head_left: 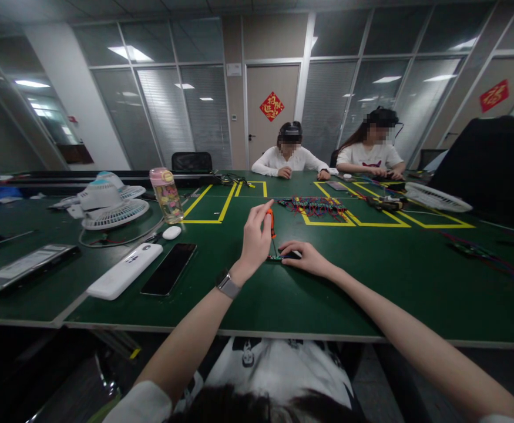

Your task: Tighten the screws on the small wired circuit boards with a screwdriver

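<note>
An orange-handled screwdriver [272, 226] stands nearly upright, its thin shaft pointing down at a small green circuit board [275, 258]. Around its handle are the fingers of my left hand [257, 235], which wears a watch [227, 284] at the wrist. My right hand [306, 257] rests low on the table, its fingers closed on the board's right end. Something dark shows beneath those fingers, too small to name. Just beyond both hands lies a row of similar boards [313, 205] with tangled red and blue wires.
On the left of the green table [239, 311] lie a black phone [169, 269], a white power bank [126, 271], and fan parts [111, 202] beside a drinking bottle [167, 197]. Wired boards [472, 249] lie at right. Two people [289, 155] sit across the table.
</note>
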Demonstrator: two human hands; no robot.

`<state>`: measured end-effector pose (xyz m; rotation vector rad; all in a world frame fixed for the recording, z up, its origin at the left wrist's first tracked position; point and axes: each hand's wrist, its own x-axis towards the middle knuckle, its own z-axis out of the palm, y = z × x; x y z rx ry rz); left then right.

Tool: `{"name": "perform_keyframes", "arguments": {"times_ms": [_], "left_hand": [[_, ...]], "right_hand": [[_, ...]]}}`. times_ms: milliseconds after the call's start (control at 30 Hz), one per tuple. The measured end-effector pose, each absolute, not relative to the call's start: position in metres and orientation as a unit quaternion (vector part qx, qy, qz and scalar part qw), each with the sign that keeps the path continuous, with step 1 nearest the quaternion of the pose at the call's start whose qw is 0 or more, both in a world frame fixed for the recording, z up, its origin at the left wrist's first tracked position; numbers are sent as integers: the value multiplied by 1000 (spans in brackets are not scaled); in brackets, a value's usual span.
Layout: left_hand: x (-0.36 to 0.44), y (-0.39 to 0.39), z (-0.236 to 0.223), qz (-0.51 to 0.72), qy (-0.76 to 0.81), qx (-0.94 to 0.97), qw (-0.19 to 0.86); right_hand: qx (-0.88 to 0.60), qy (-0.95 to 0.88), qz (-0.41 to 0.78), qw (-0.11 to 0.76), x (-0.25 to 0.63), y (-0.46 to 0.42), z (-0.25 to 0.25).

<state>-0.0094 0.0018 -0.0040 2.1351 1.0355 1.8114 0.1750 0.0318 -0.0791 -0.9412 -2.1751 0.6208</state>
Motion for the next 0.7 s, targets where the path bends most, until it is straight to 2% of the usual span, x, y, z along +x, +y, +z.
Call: {"name": "perform_keyframes", "arguments": {"times_ms": [233,533,700], "left_hand": [[-8,-3,-1,607,341,716,58],[-8,-2,-4,586,288,750,102],[-6,-5,-3,594,299,743,69]], "right_hand": [[-373,-824,248,348,173,31,-80],[-364,-826,246,353,174,31,-81],[-363,-828,244,352,174,31,-81]]}}
